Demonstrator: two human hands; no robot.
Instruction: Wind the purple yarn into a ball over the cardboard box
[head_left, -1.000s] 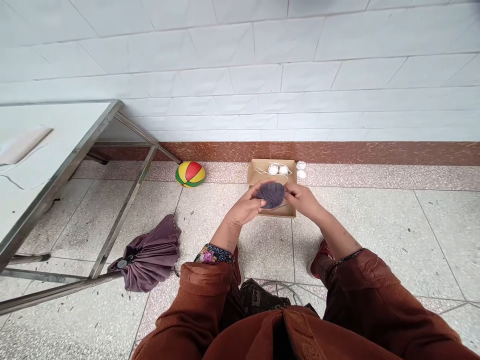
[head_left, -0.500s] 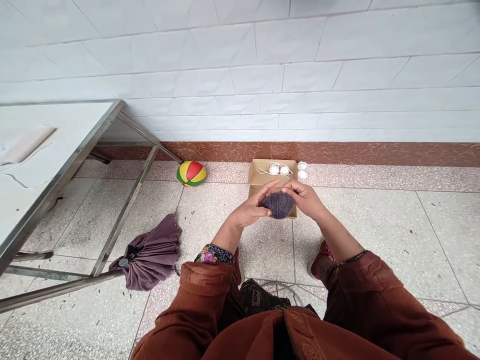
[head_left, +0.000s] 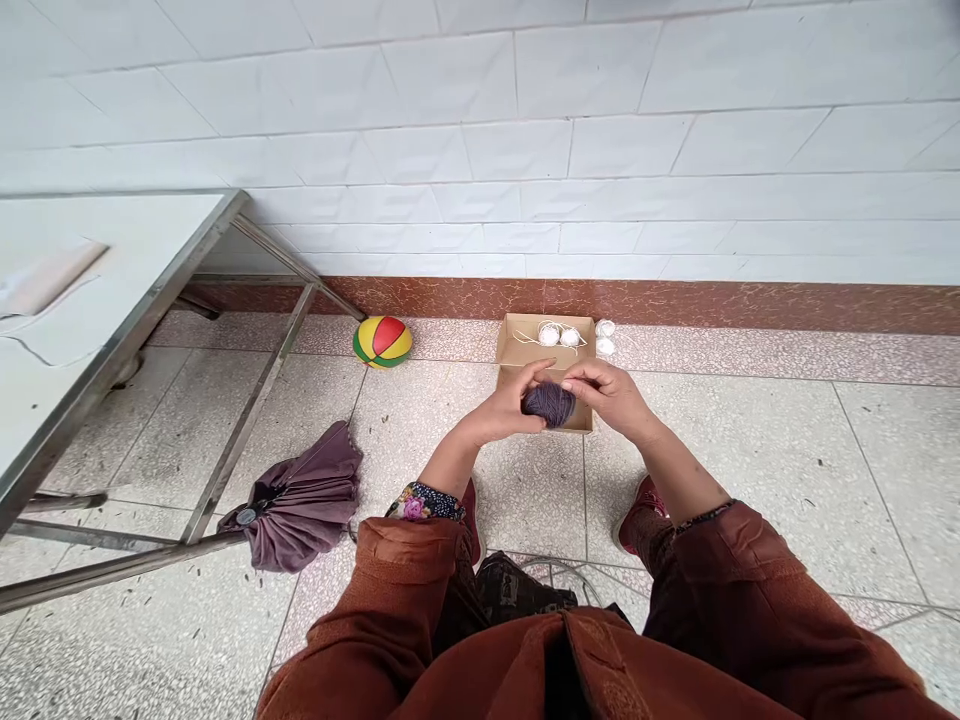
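A dark purple-grey ball of yarn (head_left: pixel 550 405) is cupped in my left hand (head_left: pixel 504 408), with the thumb below it and the fingers curled over its far side. My right hand (head_left: pixel 611 396) is closed in a pinch at the ball's upper right edge. Its fingertips hold the yarn there, though no single strand can be made out. Below my hands lies an open cardboard box (head_left: pixel 516 345), partly hidden by them. Two white yarn balls (head_left: pixel 559 336) with loose ends sit in its far part. More white yarn balls (head_left: pixel 605 338) lie on the floor just right of the box.
At the left stands a metal-framed table (head_left: pixel 150 240) with a pale folded item (head_left: pixel 56 278) on top. A red, yellow and green ball (head_left: pixel 383 342) rests by its far leg. A purple folded umbrella (head_left: pixel 307 500) lies near the lower bar. A tiled wall (head_left: pixel 450 150) rises behind the box.
The yarn ball has turned in my left hand and shifted slightly left, away from the right fingers. My right hand stays pinched close beside it. The view has tilted a little.
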